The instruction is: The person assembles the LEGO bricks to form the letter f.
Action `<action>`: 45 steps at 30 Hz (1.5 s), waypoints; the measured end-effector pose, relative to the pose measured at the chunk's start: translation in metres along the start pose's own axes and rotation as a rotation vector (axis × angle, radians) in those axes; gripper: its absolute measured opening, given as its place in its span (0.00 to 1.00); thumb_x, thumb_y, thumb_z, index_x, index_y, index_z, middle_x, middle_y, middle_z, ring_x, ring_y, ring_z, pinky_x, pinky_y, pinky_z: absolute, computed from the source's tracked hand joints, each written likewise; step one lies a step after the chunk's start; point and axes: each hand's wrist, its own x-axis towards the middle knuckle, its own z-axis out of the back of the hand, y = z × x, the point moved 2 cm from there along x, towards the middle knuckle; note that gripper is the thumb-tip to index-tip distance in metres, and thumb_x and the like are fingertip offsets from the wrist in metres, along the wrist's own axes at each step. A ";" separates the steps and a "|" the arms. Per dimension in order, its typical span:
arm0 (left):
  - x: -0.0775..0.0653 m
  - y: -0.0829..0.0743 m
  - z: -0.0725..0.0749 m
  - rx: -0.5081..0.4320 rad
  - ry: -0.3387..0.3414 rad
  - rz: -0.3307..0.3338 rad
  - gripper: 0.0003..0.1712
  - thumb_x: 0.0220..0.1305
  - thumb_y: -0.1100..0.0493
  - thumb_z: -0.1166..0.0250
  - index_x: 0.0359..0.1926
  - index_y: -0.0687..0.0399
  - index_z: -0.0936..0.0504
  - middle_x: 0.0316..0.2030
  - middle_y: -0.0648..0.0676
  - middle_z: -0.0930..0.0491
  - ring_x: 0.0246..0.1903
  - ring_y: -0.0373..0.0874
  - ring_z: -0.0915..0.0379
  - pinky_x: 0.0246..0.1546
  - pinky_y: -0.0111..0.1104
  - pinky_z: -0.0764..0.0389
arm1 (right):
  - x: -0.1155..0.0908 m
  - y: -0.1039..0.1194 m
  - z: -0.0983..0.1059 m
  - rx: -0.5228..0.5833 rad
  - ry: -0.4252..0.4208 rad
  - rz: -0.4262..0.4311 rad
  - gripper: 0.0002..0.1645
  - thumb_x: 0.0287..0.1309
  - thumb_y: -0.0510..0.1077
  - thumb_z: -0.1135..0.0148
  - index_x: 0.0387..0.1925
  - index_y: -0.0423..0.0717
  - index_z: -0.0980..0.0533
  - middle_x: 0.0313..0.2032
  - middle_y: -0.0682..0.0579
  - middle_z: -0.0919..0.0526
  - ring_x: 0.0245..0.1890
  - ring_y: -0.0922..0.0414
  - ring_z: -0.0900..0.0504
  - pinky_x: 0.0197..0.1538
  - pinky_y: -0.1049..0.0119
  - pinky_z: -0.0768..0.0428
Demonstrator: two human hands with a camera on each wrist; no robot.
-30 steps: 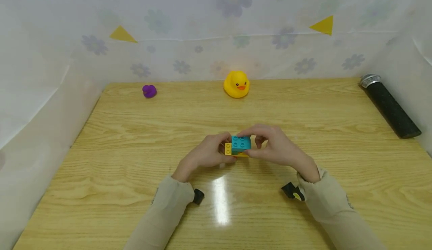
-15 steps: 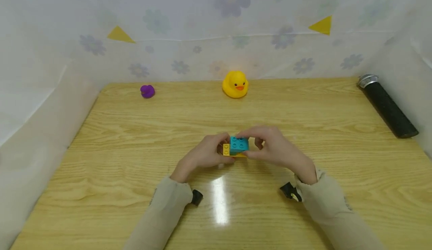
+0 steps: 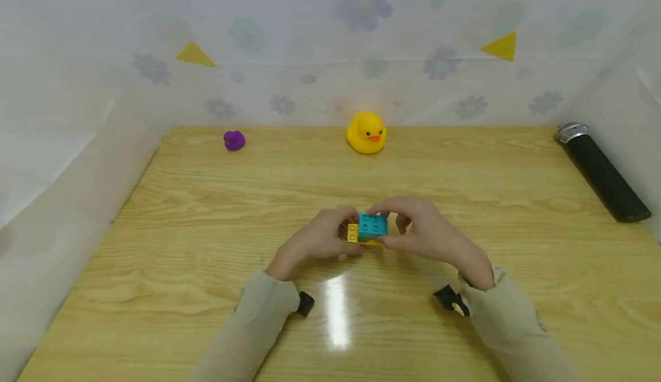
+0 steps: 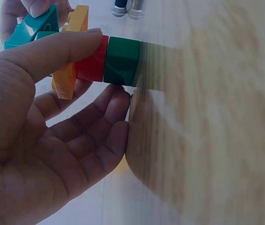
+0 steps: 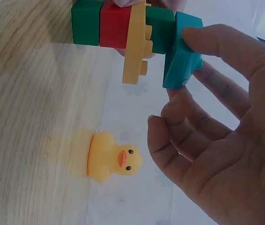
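A stack of toy building bricks stands on the table between the two hands. From the bottom it has a dark green brick [image 4: 122, 61], a red brick [image 5: 114, 28], a yellow plate with studs [image 5: 133, 51] and another green brick [image 5: 159, 30]. A teal brick with a sloped side [image 3: 372, 227] sits at the top, against the upper green brick. The left hand [image 3: 325, 236] grips the stack, its thumb across the yellow plate and red brick. From the other side, the right hand [image 3: 426, 227] pinches the teal brick between thumb and fingers.
A yellow rubber duck [image 3: 366, 134] stands at the table's back edge, with a small purple duck [image 3: 234, 140] to its left. At the far right lies a black microphone [image 3: 601, 170]. White flowered cloth [image 3: 279, 20] hangs around the wooden table [image 3: 206, 198].
The head view shifts slightly, so everything sits a little lower in it. Both hands keep their hold on the bricks, with little visible movement.
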 end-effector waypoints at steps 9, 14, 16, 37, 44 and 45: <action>0.003 -0.001 -0.003 -0.002 0.016 0.009 0.20 0.56 0.54 0.28 0.45 0.51 0.26 0.32 0.47 0.23 0.27 0.43 0.29 0.27 0.29 0.27 | -0.005 0.000 0.002 -0.030 -0.039 0.009 0.22 0.47 0.38 0.25 0.46 0.46 0.21 0.40 0.55 0.17 0.27 0.58 0.25 0.32 0.61 0.23; 0.003 -0.002 -0.003 0.005 0.014 0.010 0.20 0.55 0.54 0.28 0.45 0.51 0.26 0.32 0.47 0.23 0.27 0.42 0.29 0.28 0.29 0.27 | -0.005 0.001 0.002 -0.051 -0.036 -0.022 0.21 0.49 0.41 0.26 0.46 0.46 0.21 0.41 0.55 0.17 0.32 0.55 0.22 0.35 0.59 0.22; 0.003 -0.003 -0.002 0.005 0.011 0.011 0.20 0.55 0.54 0.27 0.45 0.52 0.26 0.33 0.48 0.23 0.27 0.42 0.29 0.28 0.29 0.27 | -0.005 0.001 0.002 -0.054 -0.033 -0.029 0.20 0.49 0.41 0.26 0.46 0.46 0.21 0.40 0.55 0.17 0.33 0.55 0.22 0.36 0.58 0.22; 0.001 -0.002 -0.001 0.003 0.006 0.011 0.20 0.55 0.55 0.27 0.44 0.52 0.26 0.33 0.47 0.23 0.25 0.40 0.29 0.26 0.29 0.27 | -0.001 0.000 -0.002 -0.037 -0.023 -0.036 0.19 0.49 0.39 0.27 0.45 0.45 0.20 0.40 0.53 0.16 0.35 0.54 0.20 0.36 0.55 0.21; 0.000 -0.001 0.000 0.008 0.002 0.021 0.19 0.55 0.54 0.27 0.44 0.51 0.26 0.34 0.47 0.22 0.26 0.41 0.29 0.27 0.29 0.26 | 0.001 0.000 -0.004 -0.031 -0.027 -0.021 0.20 0.47 0.37 0.26 0.45 0.44 0.20 0.40 0.53 0.16 0.33 0.53 0.20 0.35 0.55 0.20; 0.000 -0.001 0.000 0.009 0.000 0.023 0.19 0.55 0.54 0.27 0.44 0.51 0.26 0.35 0.48 0.22 0.26 0.41 0.28 0.27 0.29 0.26 | 0.002 0.001 -0.004 -0.032 -0.030 -0.015 0.20 0.47 0.37 0.26 0.44 0.44 0.20 0.39 0.53 0.16 0.33 0.53 0.20 0.35 0.55 0.21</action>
